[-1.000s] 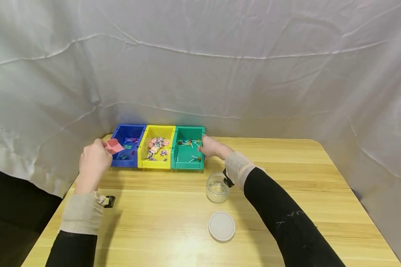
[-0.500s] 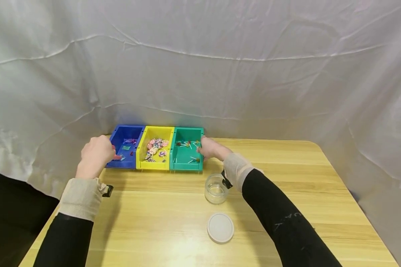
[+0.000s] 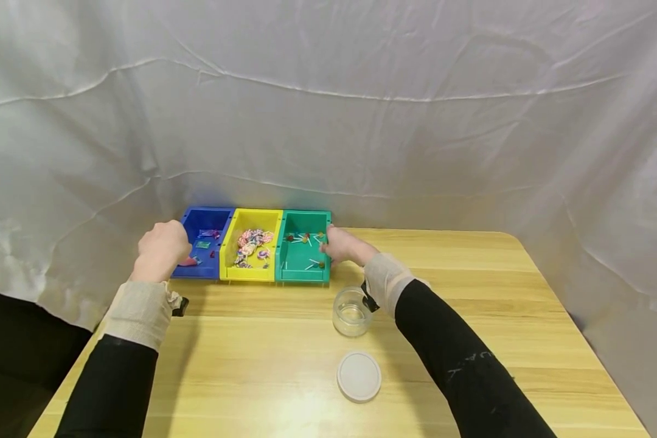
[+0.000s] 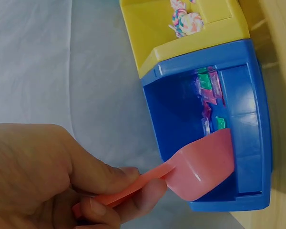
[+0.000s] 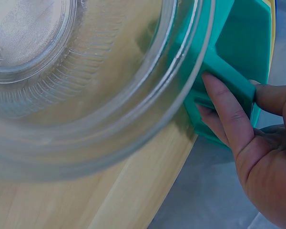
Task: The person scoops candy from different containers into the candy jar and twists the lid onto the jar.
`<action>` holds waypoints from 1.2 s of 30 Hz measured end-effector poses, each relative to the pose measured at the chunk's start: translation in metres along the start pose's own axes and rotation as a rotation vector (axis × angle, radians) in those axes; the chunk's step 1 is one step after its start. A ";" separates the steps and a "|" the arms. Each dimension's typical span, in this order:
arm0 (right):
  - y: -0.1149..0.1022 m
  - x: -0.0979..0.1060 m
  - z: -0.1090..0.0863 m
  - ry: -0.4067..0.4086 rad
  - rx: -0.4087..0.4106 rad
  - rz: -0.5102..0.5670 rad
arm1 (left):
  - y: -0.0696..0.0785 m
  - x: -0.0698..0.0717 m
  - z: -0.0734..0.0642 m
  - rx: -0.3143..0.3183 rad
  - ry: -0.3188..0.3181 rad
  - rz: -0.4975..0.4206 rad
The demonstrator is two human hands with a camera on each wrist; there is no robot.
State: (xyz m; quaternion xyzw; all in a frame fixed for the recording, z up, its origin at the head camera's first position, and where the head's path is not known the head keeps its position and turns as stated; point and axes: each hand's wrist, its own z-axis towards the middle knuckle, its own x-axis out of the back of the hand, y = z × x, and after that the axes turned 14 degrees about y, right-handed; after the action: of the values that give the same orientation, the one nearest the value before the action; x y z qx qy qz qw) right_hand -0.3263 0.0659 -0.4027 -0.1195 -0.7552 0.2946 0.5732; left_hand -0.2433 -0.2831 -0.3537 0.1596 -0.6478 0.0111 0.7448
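Note:
My left hand [image 3: 164, 246] grips the handle of a pink scoop [image 4: 202, 164] between thumb and fingers. The scoop's bowl sits inside the blue bin [image 4: 245, 112], tilted toward several wrapped candies [image 4: 209, 86] on its floor. On the other end of the row, my right hand [image 3: 346, 244] pinches the side wall of the green bin [image 5: 229, 71], thumb on one face and fingers on the other. Lollipops [image 3: 305, 238] with white sticks lie in that bin. Between the two stands a yellow bin [image 3: 246, 275] with swirled candies [image 3: 253, 240].
An uncapped glass jar [image 3: 351, 319] stands on the wooden table [image 3: 263, 347] below my right wrist. Nearer to me lies its round white lid [image 3: 359, 376]. A grey curtain [image 3: 328, 121] hangs behind the bins.
My left hand has turned over and lowered the scoop from above the blue bin down into it. The right hand keeps its grip on the green bin. The view has shifted slightly.

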 end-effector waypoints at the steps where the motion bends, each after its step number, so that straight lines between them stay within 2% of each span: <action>1: 0.000 0.000 0.000 0.000 -0.004 0.006 | 0.000 0.000 0.000 0.002 0.000 -0.002; 11: 0.000 -0.002 -0.001 0.006 -0.012 0.056 | -0.007 -0.009 0.002 0.031 -0.011 -0.027; 17: 0.000 -0.001 -0.001 0.008 -0.016 0.070 | -0.012 -0.011 0.000 0.036 0.013 -0.063; 26: 0.001 0.002 -0.002 0.001 -0.008 0.056 | -0.027 -0.015 0.003 0.027 -0.007 -0.134; 32: 0.002 0.001 -0.002 -0.001 -0.015 0.056 | -0.030 -0.021 0.002 0.001 0.035 -0.175; 36: 0.003 0.000 -0.001 -0.002 -0.004 0.043 | -0.028 -0.026 0.000 0.010 0.050 -0.202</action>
State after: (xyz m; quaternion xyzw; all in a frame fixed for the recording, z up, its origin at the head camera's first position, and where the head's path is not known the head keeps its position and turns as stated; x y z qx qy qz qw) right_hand -0.3256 0.0685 -0.4042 -0.1365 -0.7536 0.3054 0.5658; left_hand -0.2418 -0.3045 -0.3847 0.2275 -0.6095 -0.0569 0.7573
